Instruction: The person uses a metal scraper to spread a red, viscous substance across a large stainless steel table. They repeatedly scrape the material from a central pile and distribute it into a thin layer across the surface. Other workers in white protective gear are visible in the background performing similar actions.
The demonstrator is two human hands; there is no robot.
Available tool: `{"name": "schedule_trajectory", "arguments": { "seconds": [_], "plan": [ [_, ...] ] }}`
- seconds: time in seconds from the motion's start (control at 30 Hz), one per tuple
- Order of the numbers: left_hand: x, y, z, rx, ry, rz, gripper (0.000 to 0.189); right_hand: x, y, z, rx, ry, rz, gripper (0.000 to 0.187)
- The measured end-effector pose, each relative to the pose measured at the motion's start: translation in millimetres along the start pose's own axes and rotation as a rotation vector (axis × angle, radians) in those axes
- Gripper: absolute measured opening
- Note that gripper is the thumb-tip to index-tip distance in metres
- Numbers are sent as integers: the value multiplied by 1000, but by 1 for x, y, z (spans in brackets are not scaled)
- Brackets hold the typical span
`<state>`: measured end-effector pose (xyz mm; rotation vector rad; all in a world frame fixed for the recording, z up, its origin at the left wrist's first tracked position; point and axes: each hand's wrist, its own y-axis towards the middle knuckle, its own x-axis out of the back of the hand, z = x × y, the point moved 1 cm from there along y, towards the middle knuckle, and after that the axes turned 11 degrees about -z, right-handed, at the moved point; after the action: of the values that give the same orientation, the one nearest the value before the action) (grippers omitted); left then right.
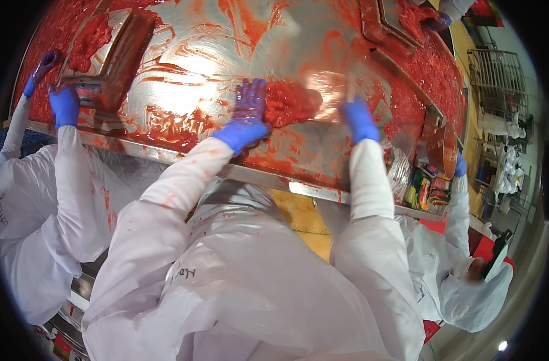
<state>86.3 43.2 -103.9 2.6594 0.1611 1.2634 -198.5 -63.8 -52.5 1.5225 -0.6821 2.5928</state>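
Note:
My left hand (247,115), in a blue glove smeared red, lies flat on the stainless steel table (274,31) with its fingers extended. Its thumb side is against a mound of wet red pulpy food (289,104), whose exact kind I cannot tell. On the mound's other side is a wide flat metal scraper (327,95), blurred, its blade meeting the red mass. My right hand (360,119), also blue-gloved and blurred, grips the scraper by its right edge.
At left, a co-worker's gloved hand (64,104) holds a metal pan (130,58) bearing red food. Another metal pan (391,31) stands far right, near a metal divider (412,79). A person at right has a hand by a metal scoop (441,149); colourful packets (425,189) lie below.

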Motion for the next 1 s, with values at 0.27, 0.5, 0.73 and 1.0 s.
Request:
{"name": "schedule_trajectory", "arguments": {
  "seconds": [0.27, 0.5, 0.73, 1.0],
  "plan": [
    [80, 1, -49, 460, -686, 117, 67, 16, -95, 83, 547, 32, -233, 45],
    [97, -19, 9, 396, -547, -47, 61, 41, -151, 110, 787, -204, -343, 48],
    [84, -3, 11, 253, -529, 7, 50, 45, -160, 75, 779, -206, -369, 44],
    [30, 82, 32, -21, -559, 401, 44, -28, -173, 43, 1016, -302, -255, 41]
  ]
}}
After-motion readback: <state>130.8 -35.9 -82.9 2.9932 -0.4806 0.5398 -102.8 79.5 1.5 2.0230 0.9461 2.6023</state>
